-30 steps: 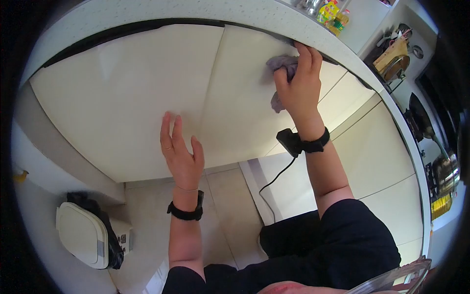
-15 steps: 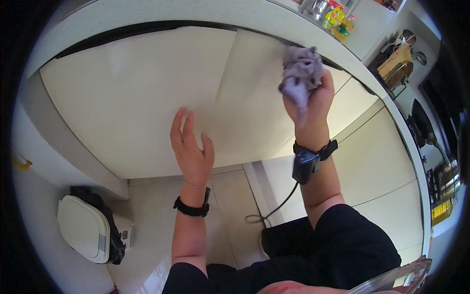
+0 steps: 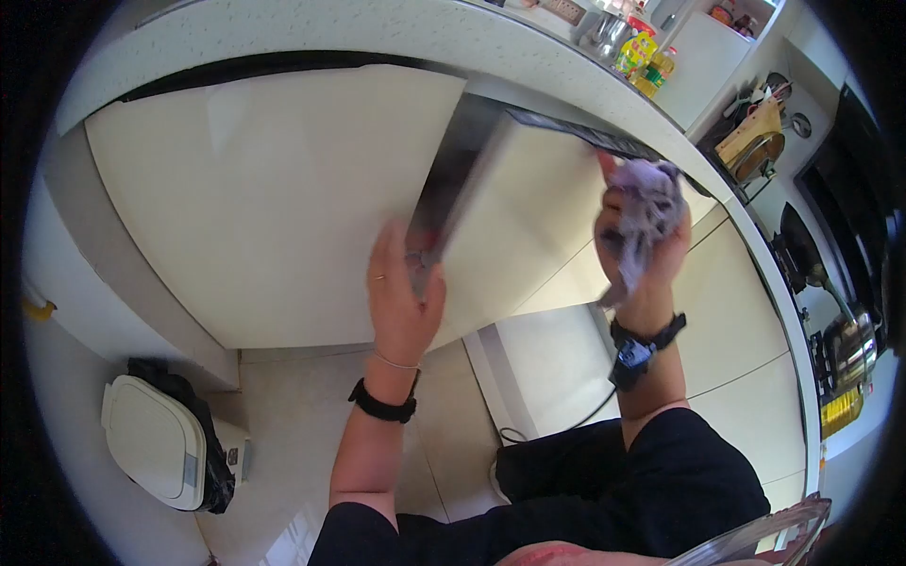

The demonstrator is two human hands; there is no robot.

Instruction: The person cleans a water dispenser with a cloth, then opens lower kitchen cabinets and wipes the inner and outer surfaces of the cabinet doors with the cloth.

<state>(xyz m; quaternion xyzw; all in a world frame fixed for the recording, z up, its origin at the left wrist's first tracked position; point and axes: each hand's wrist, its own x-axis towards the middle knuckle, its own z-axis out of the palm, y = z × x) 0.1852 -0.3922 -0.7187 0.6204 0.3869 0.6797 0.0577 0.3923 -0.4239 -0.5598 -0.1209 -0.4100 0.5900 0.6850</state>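
- From where I stand, the step in hand appears to be the handling of one ajar door (image 3: 538, 208) below the counter (image 3: 311, 28), with a cloth carried along. This is my judgement.
- The right hand (image 3: 668, 259) is grasping the cloth (image 3: 649, 203). The cloth lies bunched in its palm, in front of the right part of the ajar door. One finger points up to the door's top edge; whether it touches there, I cannot tell, because of the blur.
- The left hand (image 3: 401, 297) grasps nothing that I can see. Its fingers are spread, just beside the gap (image 3: 458, 151) between the ajar door and the closed door (image 3: 274, 208). If the fingertips touch a surface, I cannot say.
- Any wider pull on the ajar door would call, I judge, for a firm hold on its free edge, and for fingers kept out of the gap. The cloth should not be caught in the hinge side.
- I count now: two hands, one cloth, one ajar door, one closed door beside it.
- On the person: two black straps, one on the left wrist (image 3: 382, 404) and one on the right wrist (image 3: 634, 344), one ring (image 3: 380, 277), one bracelet (image 3: 396, 362).
- Around: one bin (image 3: 156, 441) on the floor, and one cable (image 3: 595, 415) near the right arm.
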